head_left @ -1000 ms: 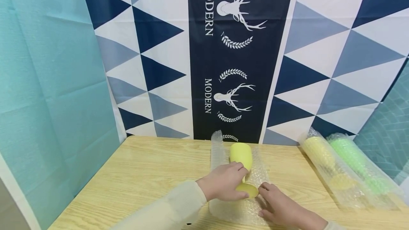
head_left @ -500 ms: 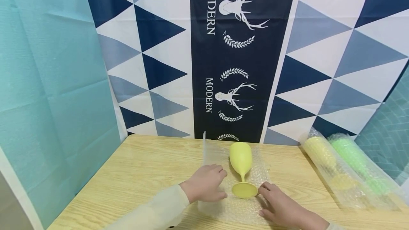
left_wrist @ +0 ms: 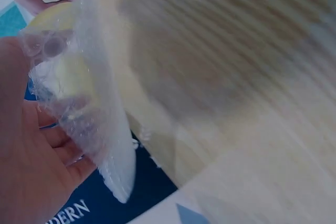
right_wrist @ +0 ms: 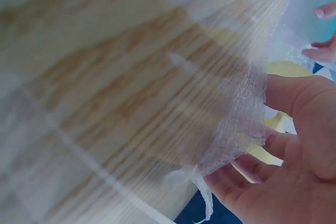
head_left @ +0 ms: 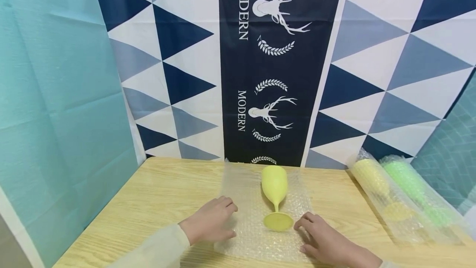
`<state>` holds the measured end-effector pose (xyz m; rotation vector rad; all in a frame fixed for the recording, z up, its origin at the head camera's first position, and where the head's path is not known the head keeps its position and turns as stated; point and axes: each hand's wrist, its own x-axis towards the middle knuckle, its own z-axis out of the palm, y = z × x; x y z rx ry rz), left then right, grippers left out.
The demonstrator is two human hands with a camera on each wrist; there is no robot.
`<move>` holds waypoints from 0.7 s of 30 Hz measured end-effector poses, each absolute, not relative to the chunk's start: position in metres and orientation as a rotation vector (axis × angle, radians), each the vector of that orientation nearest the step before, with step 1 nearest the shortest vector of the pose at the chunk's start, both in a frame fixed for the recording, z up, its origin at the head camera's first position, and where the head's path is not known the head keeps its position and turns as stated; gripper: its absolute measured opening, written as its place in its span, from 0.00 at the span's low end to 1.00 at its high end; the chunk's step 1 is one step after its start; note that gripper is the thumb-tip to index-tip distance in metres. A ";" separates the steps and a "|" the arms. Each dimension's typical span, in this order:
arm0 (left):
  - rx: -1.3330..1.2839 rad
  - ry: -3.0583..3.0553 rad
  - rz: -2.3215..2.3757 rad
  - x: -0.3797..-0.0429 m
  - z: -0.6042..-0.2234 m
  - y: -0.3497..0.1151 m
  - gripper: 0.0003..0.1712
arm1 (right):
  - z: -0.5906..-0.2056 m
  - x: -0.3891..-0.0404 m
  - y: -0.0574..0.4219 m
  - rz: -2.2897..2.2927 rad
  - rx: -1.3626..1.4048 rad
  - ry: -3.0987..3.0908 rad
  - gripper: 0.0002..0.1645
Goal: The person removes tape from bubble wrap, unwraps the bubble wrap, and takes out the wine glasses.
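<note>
A yellow plastic goblet lies on its side on an unrolled bubble wrap sheet, bowl toward the wall and round foot toward me. My left hand is at the sheet's left side, thumb and fingers spread apart. In the left wrist view the edge of the wrap stands up against those fingers. On the other side, my right hand rests its loosely bent fingertips on the wrap just right of the foot. The right wrist view shows the wrap's crinkled edge between thumb and fingers, which do not meet.
At the right of the wooden table lie two wrapped goblets side by side, a pale yellow one and a green one. A patterned cloth hangs behind, and a turquoise curtain on the left.
My left hand has moved left, off the goblet, and the left side of the bubble wrap has spread out flatter. The goblet has shifted slightly left. My right hand has stayed nearly in place.
</note>
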<state>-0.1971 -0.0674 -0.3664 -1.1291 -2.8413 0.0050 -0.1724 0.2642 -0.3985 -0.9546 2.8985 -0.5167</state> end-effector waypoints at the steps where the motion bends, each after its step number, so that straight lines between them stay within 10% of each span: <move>1: -1.136 -2.852 -0.015 -0.197 -0.368 -0.071 0.29 | -0.399 -0.173 0.264 -0.520 -0.941 2.892 0.23; 21: -1.170 -3.037 -0.545 -0.208 -0.397 -0.116 0.31 | -0.399 -0.180 0.264 -0.519 -0.821 2.862 0.25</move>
